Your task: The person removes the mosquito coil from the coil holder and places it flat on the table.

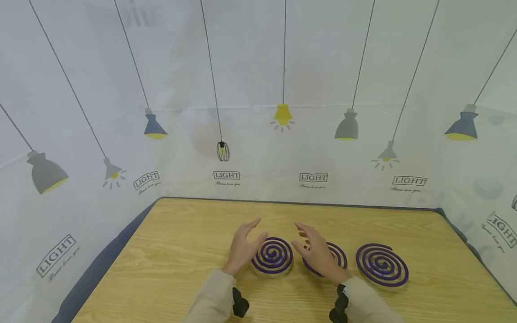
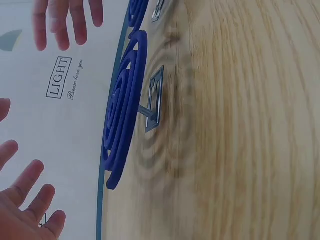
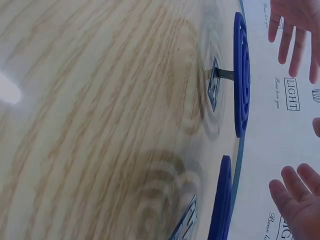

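Three purple mosquito coils stand in a row on the table, each spiral lying roughly flat. My left hand (image 1: 242, 247) hovers beside the left coil (image 1: 273, 254), its fingers spread and holding nothing. Over the middle coil (image 1: 346, 261), partly hiding it, is my right hand (image 1: 319, 255), likewise with loose fingers and nothing in them. The right coil (image 1: 381, 264) lies apart from both hands. In the left wrist view a coil (image 2: 120, 112) sits raised on a thin metal stand (image 2: 155, 100). The right wrist view shows another coil (image 3: 242, 75) on its metal stand (image 3: 214, 85).
The wooden table (image 1: 181, 233) has a dark edge along its back and sides. A white curtain (image 1: 250, 67) printed with hanging lamps and the word LIGHT surrounds it. Dark wrist cameras (image 1: 240, 303) are worn on both sleeves.
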`<state>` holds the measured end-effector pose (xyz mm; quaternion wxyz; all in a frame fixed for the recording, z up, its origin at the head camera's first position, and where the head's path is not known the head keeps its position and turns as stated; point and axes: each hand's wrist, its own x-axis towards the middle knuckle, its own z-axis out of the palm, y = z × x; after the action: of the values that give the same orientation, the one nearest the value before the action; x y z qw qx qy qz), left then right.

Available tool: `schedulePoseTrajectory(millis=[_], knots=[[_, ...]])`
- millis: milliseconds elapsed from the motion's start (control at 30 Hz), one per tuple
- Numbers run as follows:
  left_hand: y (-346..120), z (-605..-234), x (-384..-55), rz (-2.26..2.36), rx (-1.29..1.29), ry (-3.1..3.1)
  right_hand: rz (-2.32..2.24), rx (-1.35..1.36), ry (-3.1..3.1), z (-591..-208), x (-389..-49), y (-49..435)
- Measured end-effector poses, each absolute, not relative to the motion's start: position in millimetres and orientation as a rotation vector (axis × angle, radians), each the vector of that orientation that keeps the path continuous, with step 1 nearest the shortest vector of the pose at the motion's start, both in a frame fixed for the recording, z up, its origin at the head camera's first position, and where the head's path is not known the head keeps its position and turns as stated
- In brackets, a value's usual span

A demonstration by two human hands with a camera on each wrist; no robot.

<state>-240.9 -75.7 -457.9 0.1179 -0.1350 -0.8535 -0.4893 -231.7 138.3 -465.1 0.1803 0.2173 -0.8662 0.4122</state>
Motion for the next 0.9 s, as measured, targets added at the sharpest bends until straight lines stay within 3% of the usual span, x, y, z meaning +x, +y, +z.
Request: schedulePoseTrajectory(millis=[367, 900], knots=[[-74, -475, -242, -1.810, -0.227, -2.394, 1.585, 0.439, -2.299, -468, -236, 120], [-62, -500, -242, -1.790, -0.050, -2.307, 1.779, 0.221, -2.581, -481, -243, 112]])
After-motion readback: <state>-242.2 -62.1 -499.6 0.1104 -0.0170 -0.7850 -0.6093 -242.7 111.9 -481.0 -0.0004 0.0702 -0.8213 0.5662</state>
